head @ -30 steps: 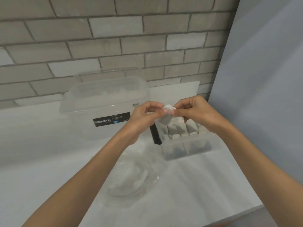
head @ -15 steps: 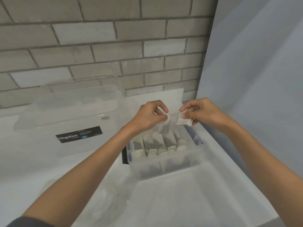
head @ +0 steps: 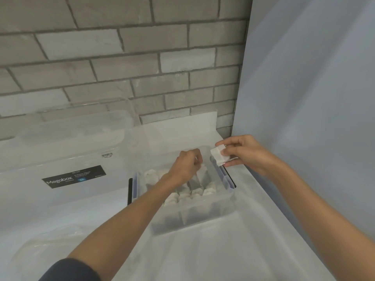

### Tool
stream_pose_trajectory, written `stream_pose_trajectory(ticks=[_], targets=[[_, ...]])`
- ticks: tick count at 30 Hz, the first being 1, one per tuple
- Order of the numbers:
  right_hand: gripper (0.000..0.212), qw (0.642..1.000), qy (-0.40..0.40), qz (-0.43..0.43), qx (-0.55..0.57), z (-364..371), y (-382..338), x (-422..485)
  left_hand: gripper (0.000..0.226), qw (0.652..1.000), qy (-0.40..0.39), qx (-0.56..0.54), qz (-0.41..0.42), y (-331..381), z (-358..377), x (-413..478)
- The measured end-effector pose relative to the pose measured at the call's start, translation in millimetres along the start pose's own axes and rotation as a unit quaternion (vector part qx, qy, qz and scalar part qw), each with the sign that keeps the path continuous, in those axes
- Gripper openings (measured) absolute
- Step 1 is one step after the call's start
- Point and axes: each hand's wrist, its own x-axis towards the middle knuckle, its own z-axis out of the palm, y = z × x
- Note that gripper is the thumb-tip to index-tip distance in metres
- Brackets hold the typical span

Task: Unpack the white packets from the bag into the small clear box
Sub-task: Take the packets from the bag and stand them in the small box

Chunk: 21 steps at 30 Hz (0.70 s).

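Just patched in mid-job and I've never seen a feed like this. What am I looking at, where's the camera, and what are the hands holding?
No machine here: these are a person's two bare hands, filmed by one wide-angle camera worn on the head, looking forward and down. The left hand reaches into the small clear box, its fingers pinching a tall packet that stands above the rows of white packets packed there. The right hand pinches a folded white packet above the box's far right corner. The box sits on a white surface against a brick wall. Left of it stands a large clear container labelled Megabox. Near left, something clear and crumpled may be the bag; it is too faint to be sure.
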Motion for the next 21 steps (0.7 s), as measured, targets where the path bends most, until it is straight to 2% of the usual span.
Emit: stream_pose_trajectory(ticks=[8, 9, 11, 12, 14, 17, 21], targets=[[0.024, 0.997, -0.028, -0.038, -0.058, -5.7, 0.7, 7.6, 0.006, 0.997, 0.031, 0.070, 0.030, -1.8, 0.9, -1.8], [0.023, 0.996, -0.034, -0.045, -0.067, -6.6, -0.6, 8.1, 0.004, 0.997, 0.050, 0.045, 0.028, 0.7, -4.2, -4.3], [0.022, 0.993, -0.051, -0.063, -0.087, -8.4, -3.8, 8.6, 0.009, 0.994, 0.084, -0.074, 0.014, 11.8, -20.5, -14.7], [0.022, 0.991, -0.060, -0.072, -0.100, -9.0, -6.4, 8.7, 0.015, 0.985, 0.076, -0.153, 0.000, 18.3, -29.7, -21.2], [0.023, 0.985, -0.083, -0.086, -0.127, -8.3, -14.5, 8.5, 0.026, 0.960, 0.002, -0.278, -0.021, 29.5, -46.2, -32.6], [0.026, 0.975, -0.119, -0.111, -0.149, -0.9, -29.1, 10.3, 0.029, 0.952, -0.069, -0.299, -0.016, 33.5, -54.6, -40.8], [0.025, 0.970, -0.116, -0.131, -0.167, 9.2, -41.9, 18.0, 0.026, 0.927, -0.025, -0.373, -0.039, 24.3, -53.9, -43.4]])
